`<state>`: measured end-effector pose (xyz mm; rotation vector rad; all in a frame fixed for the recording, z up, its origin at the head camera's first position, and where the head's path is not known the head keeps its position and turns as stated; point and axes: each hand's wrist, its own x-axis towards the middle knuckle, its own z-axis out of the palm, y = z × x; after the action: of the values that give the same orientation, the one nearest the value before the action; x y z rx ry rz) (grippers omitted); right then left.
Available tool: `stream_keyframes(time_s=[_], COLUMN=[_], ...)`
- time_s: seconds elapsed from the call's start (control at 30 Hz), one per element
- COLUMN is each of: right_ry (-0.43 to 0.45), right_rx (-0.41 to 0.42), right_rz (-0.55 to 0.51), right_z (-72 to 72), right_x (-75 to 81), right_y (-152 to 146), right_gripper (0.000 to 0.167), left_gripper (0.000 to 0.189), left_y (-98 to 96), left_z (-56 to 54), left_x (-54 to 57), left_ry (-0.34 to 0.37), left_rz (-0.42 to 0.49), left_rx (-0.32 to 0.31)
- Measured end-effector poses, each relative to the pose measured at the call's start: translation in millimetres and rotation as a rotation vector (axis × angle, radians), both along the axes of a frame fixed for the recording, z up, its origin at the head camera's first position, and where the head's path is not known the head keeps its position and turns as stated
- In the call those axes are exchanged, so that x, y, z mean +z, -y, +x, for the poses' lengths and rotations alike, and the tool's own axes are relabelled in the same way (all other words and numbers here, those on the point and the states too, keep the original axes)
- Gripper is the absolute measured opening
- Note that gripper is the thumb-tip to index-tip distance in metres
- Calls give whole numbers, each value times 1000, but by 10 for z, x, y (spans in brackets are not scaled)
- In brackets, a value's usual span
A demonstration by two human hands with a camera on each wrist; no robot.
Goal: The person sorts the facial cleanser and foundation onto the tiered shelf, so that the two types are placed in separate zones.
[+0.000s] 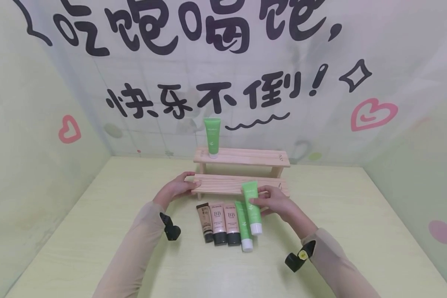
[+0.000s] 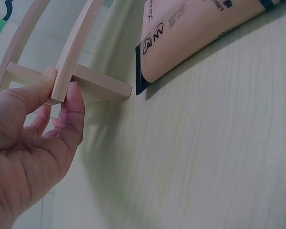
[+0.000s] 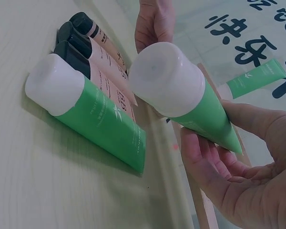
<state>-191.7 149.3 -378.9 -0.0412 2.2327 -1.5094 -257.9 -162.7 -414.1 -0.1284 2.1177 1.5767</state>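
Note:
A two-tier wooden display stand (image 1: 223, 182) stands near the back wall. My left hand (image 1: 179, 186) pinches the left end of its lower board (image 2: 69, 57) between thumb and fingers. In my right hand (image 1: 277, 201) is a green squeeze tube (image 1: 252, 209), its white cap pointing down. This tube overlaps a second green tube (image 3: 102, 119) that lies on the table. Left of that lie two pink BB cream tubes (image 1: 217, 223) with black caps and a slimmer brownish tube (image 1: 205, 221). Another green tube (image 1: 212, 136) stands cap-down on the left of the upper board.
The pale wood-grain table (image 1: 193, 273) is bounded by a white back wall (image 1: 82, 74) with large black lettering and pink hearts. Side panels rise at left and right. A black wrist camera (image 1: 171, 229) sits on the left sleeve, another camera (image 1: 298, 257) on the right.

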Motion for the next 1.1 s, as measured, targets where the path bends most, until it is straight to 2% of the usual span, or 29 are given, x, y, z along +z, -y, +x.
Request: stream_keyframes(time_s=[0.63, 0.9, 1.1], right_ry=[-17, -31, -45], right_rx=[16, 29, 22], right_rz=[-2, -20, -8], right_z=[-62, -95, -124], right_x=[77, 114, 182], right_y=[8, -2, 11], right_gripper=[53, 54, 61], left_gripper=[63, 64, 64], left_y=[-17, -20, -10], left_z=[4, 4, 8], left_x=[11, 18, -1], left_ry=[6, 22, 25], left_rz=[-6, 27, 42], left_rx=[15, 25, 28])
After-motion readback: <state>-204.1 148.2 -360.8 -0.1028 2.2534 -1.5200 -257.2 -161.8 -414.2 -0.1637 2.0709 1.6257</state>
